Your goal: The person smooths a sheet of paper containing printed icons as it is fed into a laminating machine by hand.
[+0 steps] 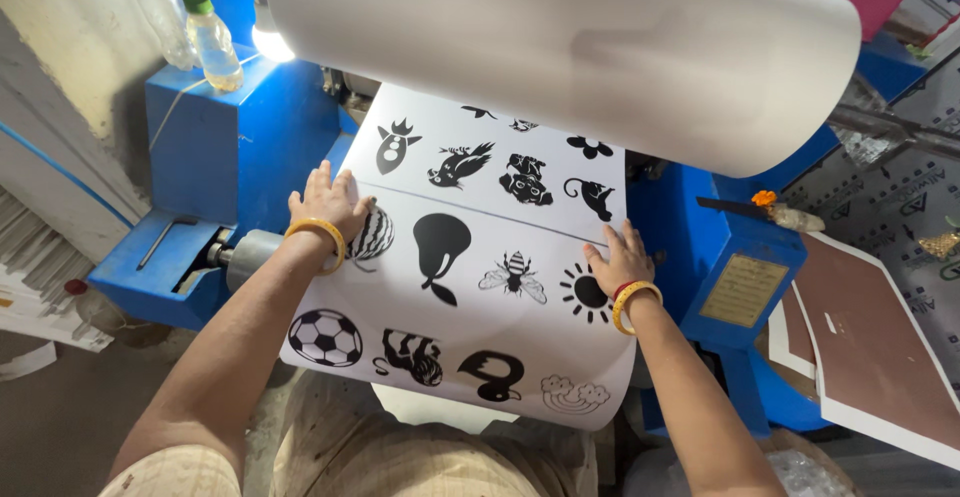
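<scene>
From the head camera, looking down: a white printed sheet (470, 257) lies over the front of a blue machine (250, 147), its far end running up toward the machine's rollers and its near end drooping off the front edge toward the person's lap. Both hands lie flat on it, fingers spread, gripping nothing. The left hand (325, 207) presses near the sheet's left edge, partly covering a striped round figure; the right hand (618, 257) presses near the right edge, just beside a black sun shape. Placed one at each side, the hands seem set to keep the sheet square and flat against the machine — a judgement from their symmetry, not something shown outright. Each wrist carries a yellow bangle (318, 234).

The sheet itself is glossy white with rows of solid black silhouettes: a rocket, a bird, a pear, a bee, a football, a duck, a rainbow with clouds. A faint seam crosses it between the top rows, as if two sheets meet there.

Above hangs a large white roll (560, 47), curving over the sheet's far end. A plastic bottle (213, 42) with a green cap stands on the machine's back left corner. Off the right side lie brown boards (870, 347) — stacked, edges white.
</scene>
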A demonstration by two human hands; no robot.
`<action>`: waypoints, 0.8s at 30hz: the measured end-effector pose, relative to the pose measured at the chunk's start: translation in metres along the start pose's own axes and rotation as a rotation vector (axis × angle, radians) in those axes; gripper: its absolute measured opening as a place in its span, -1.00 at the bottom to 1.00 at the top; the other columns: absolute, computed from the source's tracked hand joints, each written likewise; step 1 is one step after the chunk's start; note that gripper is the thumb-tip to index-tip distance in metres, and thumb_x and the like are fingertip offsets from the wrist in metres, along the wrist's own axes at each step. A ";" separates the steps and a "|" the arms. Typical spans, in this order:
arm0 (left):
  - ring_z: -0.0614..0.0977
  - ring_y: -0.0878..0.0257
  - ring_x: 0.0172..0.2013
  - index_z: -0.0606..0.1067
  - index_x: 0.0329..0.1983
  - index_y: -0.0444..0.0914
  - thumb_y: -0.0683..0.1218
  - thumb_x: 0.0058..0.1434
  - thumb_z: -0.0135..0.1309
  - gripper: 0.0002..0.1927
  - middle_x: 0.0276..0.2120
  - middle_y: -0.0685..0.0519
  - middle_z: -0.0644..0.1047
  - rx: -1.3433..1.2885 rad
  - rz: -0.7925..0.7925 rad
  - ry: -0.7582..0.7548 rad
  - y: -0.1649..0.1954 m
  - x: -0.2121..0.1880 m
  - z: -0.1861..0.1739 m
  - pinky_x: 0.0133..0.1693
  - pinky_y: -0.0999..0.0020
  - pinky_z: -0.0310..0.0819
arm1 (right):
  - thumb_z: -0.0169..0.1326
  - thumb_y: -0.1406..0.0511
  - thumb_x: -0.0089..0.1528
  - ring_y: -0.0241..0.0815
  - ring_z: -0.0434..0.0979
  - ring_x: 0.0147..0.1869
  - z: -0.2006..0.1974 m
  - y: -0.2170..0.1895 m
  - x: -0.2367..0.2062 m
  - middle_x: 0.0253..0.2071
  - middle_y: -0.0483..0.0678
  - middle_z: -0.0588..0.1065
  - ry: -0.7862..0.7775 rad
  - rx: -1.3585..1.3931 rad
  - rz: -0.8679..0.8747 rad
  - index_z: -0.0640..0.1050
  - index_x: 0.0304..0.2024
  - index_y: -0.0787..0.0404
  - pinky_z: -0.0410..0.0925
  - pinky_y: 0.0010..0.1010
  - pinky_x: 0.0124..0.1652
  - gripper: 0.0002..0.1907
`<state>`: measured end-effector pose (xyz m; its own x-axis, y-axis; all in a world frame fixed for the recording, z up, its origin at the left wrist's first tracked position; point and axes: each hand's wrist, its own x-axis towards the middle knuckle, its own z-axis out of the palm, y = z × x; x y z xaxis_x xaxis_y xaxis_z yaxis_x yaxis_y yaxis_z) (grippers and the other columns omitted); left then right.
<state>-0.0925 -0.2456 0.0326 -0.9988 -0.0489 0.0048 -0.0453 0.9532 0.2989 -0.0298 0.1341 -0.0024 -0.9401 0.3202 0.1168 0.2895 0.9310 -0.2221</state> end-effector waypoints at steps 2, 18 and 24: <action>-0.10 0.13 0.50 0.11 0.50 0.01 0.33 0.31 -0.12 -0.25 0.53 -0.05 -0.08 0.004 0.004 -0.004 -0.001 0.001 0.000 0.36 -0.13 -0.12 | -0.12 -0.19 0.27 -0.08 -0.15 0.63 0.001 0.001 0.000 0.58 -0.10 -0.07 -0.009 -0.023 0.005 0.28 0.41 -0.17 -0.09 0.05 0.43 -0.29; -0.08 0.09 0.50 0.19 0.47 -0.04 0.30 0.31 -0.11 -0.29 0.52 -0.09 -0.05 -0.022 0.001 0.024 -0.016 0.009 0.023 0.36 -0.21 -0.20 | -0.29 -0.15 0.36 -0.02 -0.08 0.61 0.013 0.034 -0.002 0.55 -0.10 0.06 0.060 0.071 -0.020 0.41 0.33 -0.19 -0.09 0.08 0.41 -0.43; -0.08 0.10 0.50 0.18 0.47 -0.06 0.34 0.33 -0.17 -0.28 0.52 -0.09 -0.04 -0.023 0.036 0.036 -0.010 0.010 0.025 0.36 -0.22 -0.21 | -0.29 -0.17 0.37 -0.03 -0.05 0.61 0.015 0.033 -0.002 0.54 -0.06 0.08 0.090 0.053 -0.066 0.43 0.31 -0.18 -0.04 0.06 0.41 -0.41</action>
<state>-0.1028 -0.2483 0.0053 -0.9984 -0.0253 0.0498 -0.0080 0.9473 0.3202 -0.0209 0.1617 -0.0241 -0.9363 0.2748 0.2188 0.2150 0.9409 -0.2618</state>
